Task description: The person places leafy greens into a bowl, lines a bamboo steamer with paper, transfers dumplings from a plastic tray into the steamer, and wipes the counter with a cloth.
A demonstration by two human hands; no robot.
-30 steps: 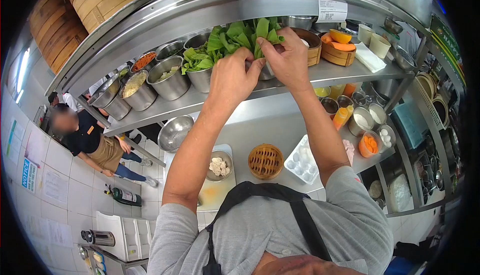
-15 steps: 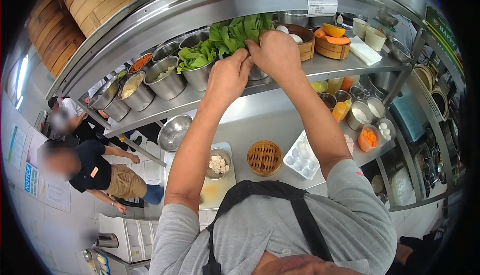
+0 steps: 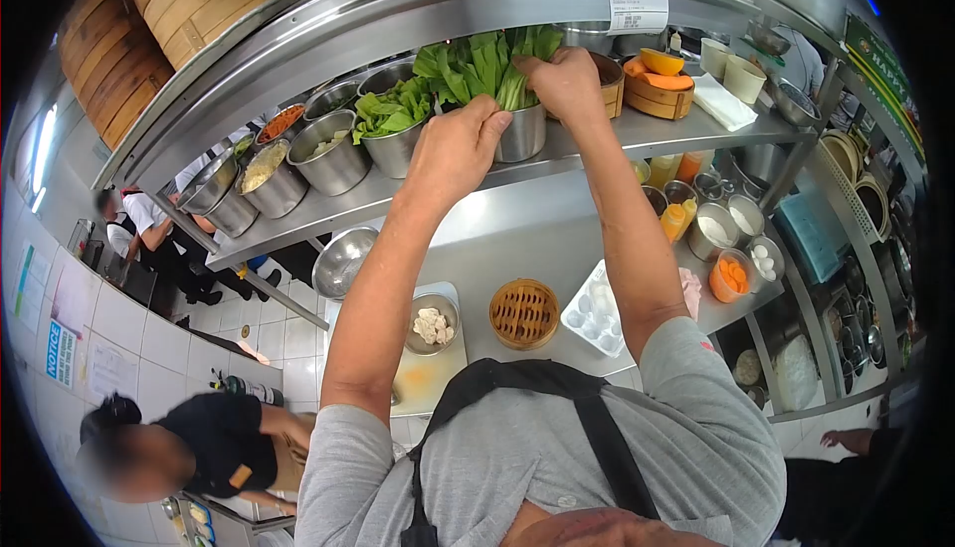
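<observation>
On the steel shelf, a bunch of leafy greens (image 3: 476,68) stands in a metal pot (image 3: 523,135), its pale stalks showing at the right. My right hand (image 3: 569,85) is closed on the stalks and leaves on that side. At the pot's left rim, my left hand (image 3: 458,145) is closed with the thumb pressed against the fingers; what lies inside its grip is hidden. Just left of it, another metal pot (image 3: 395,147) holds curly lettuce (image 3: 394,109).
Below on the counter are a bamboo steamer (image 3: 524,314), a bowl of pale pieces (image 3: 433,324) and an egg tray (image 3: 595,316). More metal pots (image 3: 332,161) line the shelf leftward. A person in a dark shirt (image 3: 224,443) is at the lower left.
My right hand has moved right and slightly up, away from my left hand, uncovering the stalks and the pot's front. The person at the left has come nearer.
</observation>
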